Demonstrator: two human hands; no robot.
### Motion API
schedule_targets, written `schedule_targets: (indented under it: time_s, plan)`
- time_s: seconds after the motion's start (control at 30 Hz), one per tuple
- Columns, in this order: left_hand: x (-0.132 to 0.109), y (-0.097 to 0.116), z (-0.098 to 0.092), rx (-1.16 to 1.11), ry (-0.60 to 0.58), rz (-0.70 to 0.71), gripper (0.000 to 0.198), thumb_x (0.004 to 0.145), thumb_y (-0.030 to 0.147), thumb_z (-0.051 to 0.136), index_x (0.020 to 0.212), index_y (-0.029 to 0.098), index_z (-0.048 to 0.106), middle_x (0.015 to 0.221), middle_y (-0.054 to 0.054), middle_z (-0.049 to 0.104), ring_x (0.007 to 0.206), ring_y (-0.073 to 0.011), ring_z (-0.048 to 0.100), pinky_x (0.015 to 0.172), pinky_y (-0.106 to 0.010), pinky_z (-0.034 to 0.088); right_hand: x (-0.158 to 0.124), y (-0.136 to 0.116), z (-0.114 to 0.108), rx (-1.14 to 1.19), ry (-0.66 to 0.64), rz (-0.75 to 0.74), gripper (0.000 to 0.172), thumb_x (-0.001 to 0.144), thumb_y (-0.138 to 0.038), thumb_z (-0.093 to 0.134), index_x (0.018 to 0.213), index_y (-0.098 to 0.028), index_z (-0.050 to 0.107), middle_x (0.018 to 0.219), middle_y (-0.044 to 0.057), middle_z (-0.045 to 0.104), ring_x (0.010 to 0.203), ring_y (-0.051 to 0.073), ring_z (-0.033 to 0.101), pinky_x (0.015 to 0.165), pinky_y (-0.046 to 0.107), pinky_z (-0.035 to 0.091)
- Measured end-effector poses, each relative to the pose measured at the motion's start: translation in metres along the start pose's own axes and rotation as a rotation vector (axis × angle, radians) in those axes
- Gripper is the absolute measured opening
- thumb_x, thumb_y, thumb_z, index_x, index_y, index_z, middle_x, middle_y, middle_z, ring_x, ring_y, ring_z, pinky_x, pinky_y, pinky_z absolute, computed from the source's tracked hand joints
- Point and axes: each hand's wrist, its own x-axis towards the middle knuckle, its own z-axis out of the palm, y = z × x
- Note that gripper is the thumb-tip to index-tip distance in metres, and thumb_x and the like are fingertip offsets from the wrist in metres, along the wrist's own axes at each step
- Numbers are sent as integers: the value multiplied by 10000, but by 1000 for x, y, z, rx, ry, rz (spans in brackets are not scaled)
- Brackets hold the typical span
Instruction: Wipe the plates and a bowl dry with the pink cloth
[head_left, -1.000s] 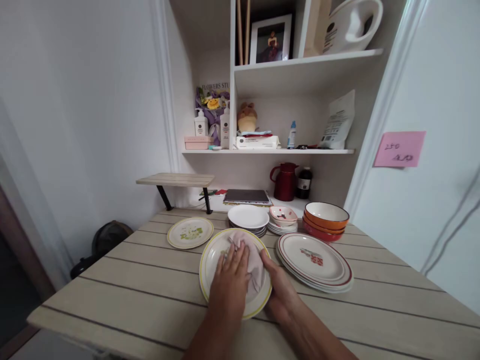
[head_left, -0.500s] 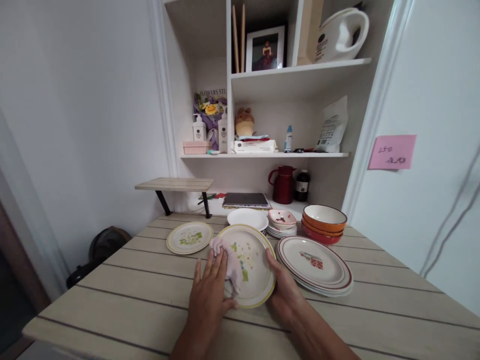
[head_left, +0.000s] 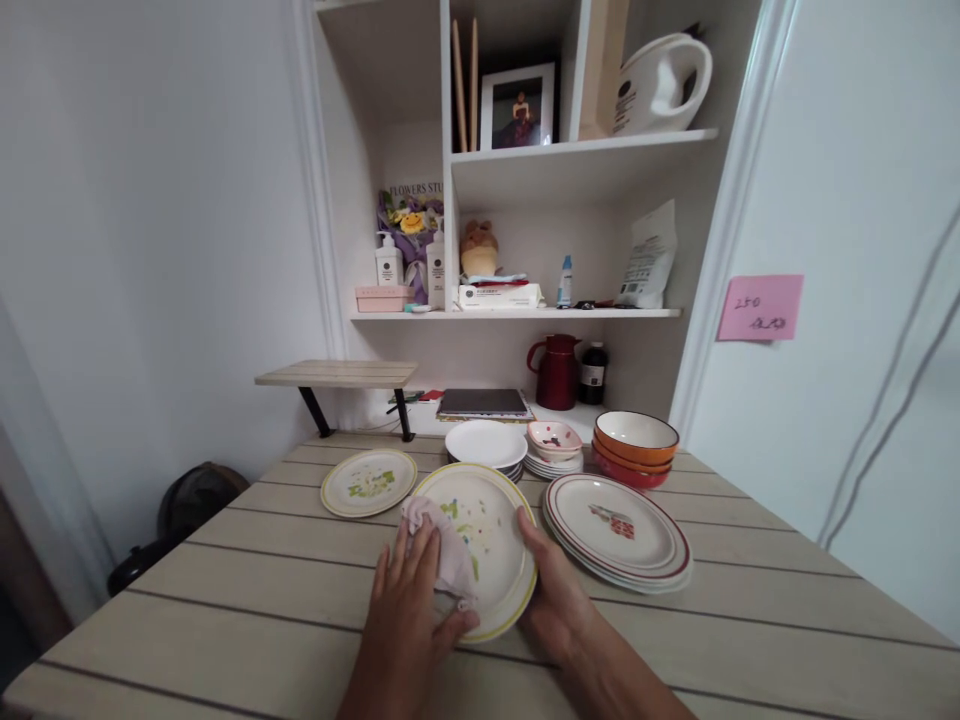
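A white plate with a yellow-green rim (head_left: 495,545) lies on the wooden table (head_left: 247,590) in front of me, tilted slightly. My left hand (head_left: 409,605) presses a pale pink cloth (head_left: 444,550) flat against the plate's left side, fingers stretched over the cloth. My right hand (head_left: 553,590) grips the plate's right edge, thumb on the rim. Faint green and yellow marks show on the plate's bare middle.
A smaller green-patterned plate (head_left: 368,482) lies to the left. A stack of red-rimmed plates (head_left: 616,526) sits to the right. Behind are white plates (head_left: 486,444), a small patterned bowl (head_left: 553,440) and orange bowls (head_left: 636,447). Shelves and a red jug (head_left: 556,371) stand at the back.
The cloth and my left hand slid from the plate's middle to its left side, uncovering the marked centre. My right hand stayed on the right rim. The view shifted slightly.
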Motion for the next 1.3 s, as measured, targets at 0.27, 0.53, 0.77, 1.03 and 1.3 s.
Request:
schedule_targets:
  time_s: [0.27,0.53,0.77,1.03,1.3]
  plan:
    - [7,-2,22,-153,381,181,523,856,107,471,1374,176,477,1496,-157,429,1384,-276,391,1105,-510,395,-5,9,9,14,-6,55,540,947,-484,464,1254,-60,593,1099,173,725,1064,262,673,1012,430,446]
    - [42,30,10,-278,298,149,574,869,52,360,1418,198,443,1511,-124,400,1397,-249,370,1129,-505,352,-3,19,14,-9,-18,111,546,945,-499,474,1254,-68,603,1077,162,734,1045,250,682,1000,387,449]
    - [19,44,-7,-167,26,400,601,800,32,423,1345,261,534,1400,-74,546,1329,-212,477,1135,-525,329,-7,-12,13,73,30,-91,585,967,-529,389,1225,-52,608,1088,173,728,1070,251,670,1016,405,448]
    - [8,-2,-11,230,256,278,660,808,-18,347,1380,278,493,1409,-31,541,1336,-230,467,1163,-568,220,-6,-14,11,14,40,-150,529,960,-473,453,1291,-78,574,1143,160,712,1111,247,650,1050,414,423]
    - [40,23,-2,78,335,128,676,912,413,490,1477,91,305,1522,-205,351,1420,-315,313,1116,-540,341,-3,15,10,-29,-129,33,561,941,-488,486,1310,-71,562,1182,155,696,1138,255,635,1069,406,394]
